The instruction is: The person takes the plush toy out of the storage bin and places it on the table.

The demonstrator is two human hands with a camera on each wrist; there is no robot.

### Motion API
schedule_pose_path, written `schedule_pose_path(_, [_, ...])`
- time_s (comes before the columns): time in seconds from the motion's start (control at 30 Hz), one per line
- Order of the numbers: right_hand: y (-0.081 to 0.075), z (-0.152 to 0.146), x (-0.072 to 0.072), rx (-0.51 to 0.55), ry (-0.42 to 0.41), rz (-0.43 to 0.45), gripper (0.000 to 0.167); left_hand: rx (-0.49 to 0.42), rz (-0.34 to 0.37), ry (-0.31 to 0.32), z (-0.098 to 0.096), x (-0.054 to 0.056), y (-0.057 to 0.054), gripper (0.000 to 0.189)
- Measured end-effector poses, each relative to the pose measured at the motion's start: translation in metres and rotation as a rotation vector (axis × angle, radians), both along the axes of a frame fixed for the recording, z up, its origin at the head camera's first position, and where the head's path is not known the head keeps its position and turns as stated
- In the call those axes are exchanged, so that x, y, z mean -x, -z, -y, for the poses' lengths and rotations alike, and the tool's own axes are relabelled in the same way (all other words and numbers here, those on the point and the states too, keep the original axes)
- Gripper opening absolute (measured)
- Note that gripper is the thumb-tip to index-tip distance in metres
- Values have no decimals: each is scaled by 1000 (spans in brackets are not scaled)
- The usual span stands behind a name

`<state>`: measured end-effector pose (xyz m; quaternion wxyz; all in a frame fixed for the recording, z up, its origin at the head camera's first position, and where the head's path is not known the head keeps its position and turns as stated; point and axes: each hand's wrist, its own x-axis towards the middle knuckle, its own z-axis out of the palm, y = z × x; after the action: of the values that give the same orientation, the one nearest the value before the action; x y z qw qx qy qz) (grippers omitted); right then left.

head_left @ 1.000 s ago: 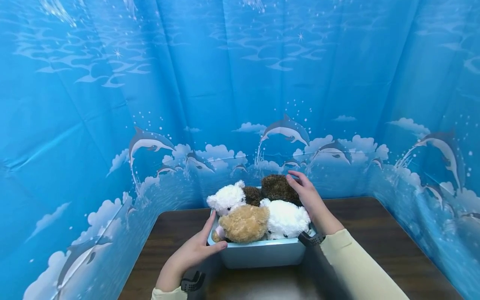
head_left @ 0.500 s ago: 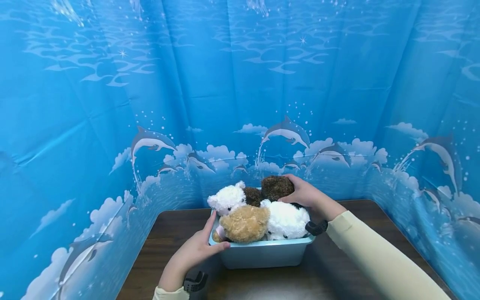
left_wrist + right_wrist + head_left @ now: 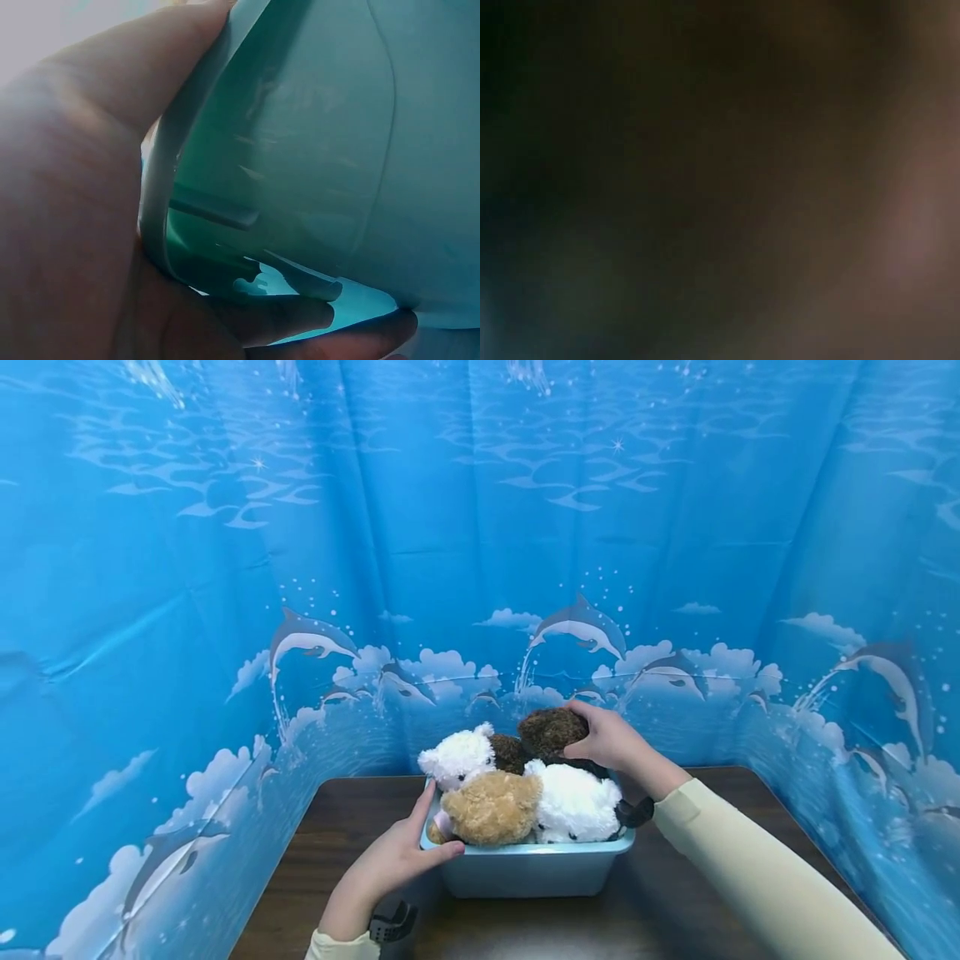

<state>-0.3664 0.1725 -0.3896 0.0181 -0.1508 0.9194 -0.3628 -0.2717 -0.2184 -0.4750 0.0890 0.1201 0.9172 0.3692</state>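
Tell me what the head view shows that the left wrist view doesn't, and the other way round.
Only the head view shows the right hand gripping a dark brown plush toy, plus the white plush toys and tan plush toy.
Only the left wrist view shows the left hand's lower fingers and what looks like a short rib beneath the rim.
Both show the left hand touching the light blue bin.

On my head feed, a blue ocean-print curtain [image 3: 480, 543] fills the top and both sides, creased by vertical folds [image 3: 367, 510]. Leaping dolphins [image 3: 311, 635] and white clouds [image 3: 723, 664] run across the middle. Below, a dark wood-grain table [image 3: 345, 818] catches a soft sheen [image 3: 517, 935] at bottom centre.
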Motion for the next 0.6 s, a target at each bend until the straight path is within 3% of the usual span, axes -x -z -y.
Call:
schedule_pose_path(0.3, [-11, 5, -14, 28, 36, -116, 61, 21, -8, 1, -2, 2, 2, 123])
schedule_pose_path(0.6, [-41, 2, -35, 112, 99, -214, 58, 16, 2, -26, -2, 0, 1, 123])
